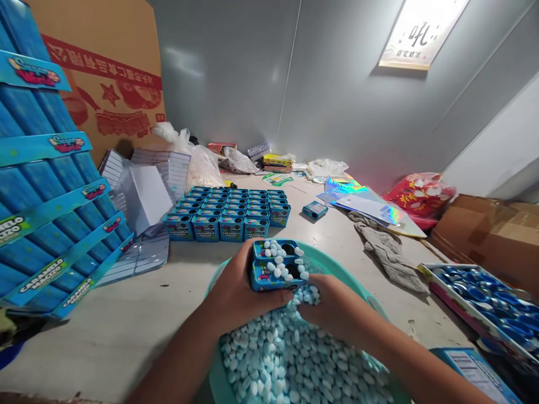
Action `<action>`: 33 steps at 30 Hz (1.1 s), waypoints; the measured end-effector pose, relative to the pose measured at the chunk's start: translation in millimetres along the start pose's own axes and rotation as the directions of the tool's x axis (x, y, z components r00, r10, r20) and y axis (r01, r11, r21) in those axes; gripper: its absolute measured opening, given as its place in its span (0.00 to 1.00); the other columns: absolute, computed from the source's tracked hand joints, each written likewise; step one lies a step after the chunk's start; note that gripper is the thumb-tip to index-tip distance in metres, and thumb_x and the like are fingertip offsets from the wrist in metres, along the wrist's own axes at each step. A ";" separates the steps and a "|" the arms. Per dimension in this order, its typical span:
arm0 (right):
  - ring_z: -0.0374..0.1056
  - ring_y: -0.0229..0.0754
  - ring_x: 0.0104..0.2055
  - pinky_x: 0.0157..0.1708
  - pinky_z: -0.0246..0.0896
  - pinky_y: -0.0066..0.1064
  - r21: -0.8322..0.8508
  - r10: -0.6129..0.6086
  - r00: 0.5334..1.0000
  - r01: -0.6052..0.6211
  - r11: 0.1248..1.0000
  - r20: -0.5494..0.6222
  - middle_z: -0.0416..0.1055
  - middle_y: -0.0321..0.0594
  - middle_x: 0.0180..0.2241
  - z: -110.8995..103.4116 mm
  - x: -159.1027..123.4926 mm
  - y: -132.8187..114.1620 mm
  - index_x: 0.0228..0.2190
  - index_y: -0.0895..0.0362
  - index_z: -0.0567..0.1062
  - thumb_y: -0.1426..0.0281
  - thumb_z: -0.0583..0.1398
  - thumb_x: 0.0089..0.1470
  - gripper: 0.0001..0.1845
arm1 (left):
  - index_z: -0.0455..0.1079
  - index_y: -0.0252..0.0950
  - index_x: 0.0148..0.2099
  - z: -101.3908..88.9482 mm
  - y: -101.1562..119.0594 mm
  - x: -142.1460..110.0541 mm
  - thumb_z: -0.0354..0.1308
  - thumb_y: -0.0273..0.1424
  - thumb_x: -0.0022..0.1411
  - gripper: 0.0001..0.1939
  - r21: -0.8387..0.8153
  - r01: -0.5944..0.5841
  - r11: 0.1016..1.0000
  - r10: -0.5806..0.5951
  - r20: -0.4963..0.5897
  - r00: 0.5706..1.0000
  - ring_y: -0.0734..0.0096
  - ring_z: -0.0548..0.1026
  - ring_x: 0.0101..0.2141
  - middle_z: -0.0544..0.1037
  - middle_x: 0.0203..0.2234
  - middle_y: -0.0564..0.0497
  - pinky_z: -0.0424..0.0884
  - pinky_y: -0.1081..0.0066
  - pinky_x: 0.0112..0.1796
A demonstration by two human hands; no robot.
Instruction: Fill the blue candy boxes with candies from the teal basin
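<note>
My left hand (236, 292) is closed round two small blue candy boxes (275, 268), held side by side over a teal basin (337, 269). White and pale blue candies (286, 359) fill the basin and lie heaped on the boxes' open tops. My right hand (332, 308) is cupped in the candies just under and right of the boxes, its fingers curled against them. Beyond the basin stands a block of several filled blue boxes (229, 213) in rows on the table (126, 314).
A tall stack of blue display cartons (50, 196) leans at the left. A single blue box (314, 210), holographic sheets (370, 205) and a grey rag (387, 247) lie to the right. A tray of blue lids (484, 297) sits at the right edge. Cardboard boxes (492, 235) stand behind it.
</note>
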State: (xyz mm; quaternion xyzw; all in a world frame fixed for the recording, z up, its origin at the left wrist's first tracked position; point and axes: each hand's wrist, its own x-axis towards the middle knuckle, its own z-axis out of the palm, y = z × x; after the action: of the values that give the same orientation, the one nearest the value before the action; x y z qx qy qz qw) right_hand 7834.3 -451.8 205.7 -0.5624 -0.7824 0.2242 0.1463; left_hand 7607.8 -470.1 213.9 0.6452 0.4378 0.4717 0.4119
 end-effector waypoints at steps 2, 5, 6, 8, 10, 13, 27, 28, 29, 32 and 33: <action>0.66 0.42 0.25 0.25 0.56 0.31 0.075 0.069 0.991 -0.061 0.995 -0.111 0.74 0.37 0.25 -11.9 -2.8 2.1 0.38 0.54 0.81 0.67 0.64 0.45 0.15 | 0.63 0.44 0.61 -0.4 2.0 -0.6 0.78 0.39 0.48 0.42 0.017 0.001 1.000 -0.001 0.018 1.000 0.56 0.76 0.54 0.78 0.53 0.51 0.73 0.62 0.53; 0.60 0.38 0.21 0.21 0.52 0.29 0.289 0.090 0.971 -0.022 0.957 -0.223 0.69 0.33 0.21 -36.3 -4.9 -2.0 0.38 0.55 0.81 0.63 0.65 0.45 0.16 | 0.63 0.45 0.61 -0.8 3.1 -1.2 0.77 0.36 0.49 0.40 0.029 -0.017 0.999 0.016 0.033 0.999 0.58 0.76 0.53 0.78 0.52 0.52 0.73 0.63 0.51; 0.60 0.38 0.22 0.21 0.52 0.29 0.356 0.082 0.965 0.012 0.934 -0.249 0.69 0.33 0.21 -44.4 -4.6 -5.7 0.38 0.55 0.81 0.62 0.66 0.45 0.16 | 0.63 0.45 0.61 -0.9 3.1 -1.3 0.77 0.35 0.49 0.40 0.026 -0.018 0.999 0.017 0.040 0.999 0.58 0.77 0.52 0.78 0.52 0.53 0.73 0.63 0.51; 0.63 0.38 0.24 0.22 0.54 0.29 0.452 0.068 0.942 0.094 0.887 -0.328 0.71 0.34 0.23 -56.6 -1.5 -17.0 0.38 0.54 0.81 0.61 0.68 0.45 0.17 | 0.63 0.46 0.61 -0.8 2.8 -1.7 0.77 0.36 0.49 0.41 0.022 -0.011 1.000 0.010 0.053 0.999 0.59 0.76 0.52 0.78 0.52 0.53 0.72 0.63 0.51; 0.65 0.38 0.25 0.24 0.57 0.29 0.497 0.051 0.906 0.183 0.848 -0.421 0.73 0.34 0.24 -60.9 4.3 -32.2 0.37 0.54 0.82 0.62 0.69 0.44 0.16 | 0.62 0.47 0.62 -0.4 2.8 -2.1 0.78 0.37 0.49 0.42 0.032 0.009 0.999 -0.011 0.059 0.998 0.59 0.76 0.53 0.77 0.52 0.53 0.72 0.63 0.51; 0.68 0.39 0.28 0.28 0.61 0.31 0.501 -0.007 0.836 0.336 0.798 -0.549 0.76 0.34 0.28 -53.9 13.8 -56.8 0.35 0.53 0.82 0.65 0.69 0.45 0.12 | 0.61 0.48 0.63 0.9 3.9 -3.1 0.77 0.38 0.50 0.41 0.049 0.018 0.999 -0.022 0.077 0.997 0.59 0.75 0.53 0.76 0.53 0.54 0.72 0.63 0.51; 0.71 0.38 0.38 0.36 0.65 0.27 0.406 -0.230 0.770 0.536 0.740 -0.596 0.76 0.32 0.35 -23.8 18.6 -68.4 0.31 0.51 0.79 0.71 0.67 0.51 0.04 | 0.61 0.49 0.63 1.9 2.4 -2.3 0.76 0.36 0.51 0.41 0.020 -0.011 1.000 0.010 0.088 0.996 0.58 0.74 0.53 0.75 0.54 0.54 0.72 0.61 0.51; 0.71 0.38 0.39 0.36 0.65 0.27 0.412 -0.247 0.766 0.553 0.724 -0.594 0.76 0.33 0.36 -22.7 18.6 -66.7 0.32 0.51 0.80 0.70 0.68 0.52 0.03 | 0.61 0.49 0.63 2.3 2.0 -2.1 0.76 0.36 0.51 0.41 0.012 -0.007 1.000 0.006 0.088 0.996 0.58 0.74 0.53 0.75 0.55 0.53 0.72 0.61 0.51; 0.71 0.39 0.41 0.37 0.66 0.27 0.424 -0.263 0.760 0.574 0.701 -0.595 0.76 0.33 0.37 -21.7 18.6 -65.2 0.32 0.50 0.80 0.70 0.68 0.53 0.03 | 0.60 0.49 0.64 2.6 1.9 -2.2 0.76 0.35 0.51 0.42 0.007 -0.003 1.000 0.002 0.087 0.996 0.58 0.74 0.53 0.74 0.55 0.53 0.72 0.61 0.52; 0.72 0.41 0.46 0.43 0.67 0.29 0.487 -0.297 0.751 0.625 0.610 -0.590 0.76 0.35 0.39 -20.0 17.7 -62.3 0.34 0.50 0.81 0.67 0.68 0.59 0.01 | 0.58 0.48 0.64 3.1 3.4 -3.3 0.76 0.36 0.50 0.44 0.011 0.001 1.000 -0.002 0.083 0.997 0.58 0.74 0.52 0.73 0.56 0.51 0.72 0.61 0.51; 0.72 0.41 0.47 0.44 0.67 0.29 0.506 -0.305 0.753 0.630 0.589 -0.583 0.76 0.35 0.39 -20.1 17.0 -61.9 0.34 0.50 0.81 0.66 0.67 0.60 0.02 | 0.58 0.48 0.64 3.1 4.2 -3.8 0.76 0.36 0.49 0.44 0.013 0.004 1.000 -0.005 0.086 0.996 0.59 0.74 0.52 0.73 0.56 0.51 0.72 0.61 0.51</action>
State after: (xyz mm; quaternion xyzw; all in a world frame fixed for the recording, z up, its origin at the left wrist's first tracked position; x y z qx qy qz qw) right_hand 7788.1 -448.6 254.4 -0.2703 -0.7131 0.3125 0.5663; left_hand 7611.0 -475.3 216.2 0.6666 0.4242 0.4398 0.4270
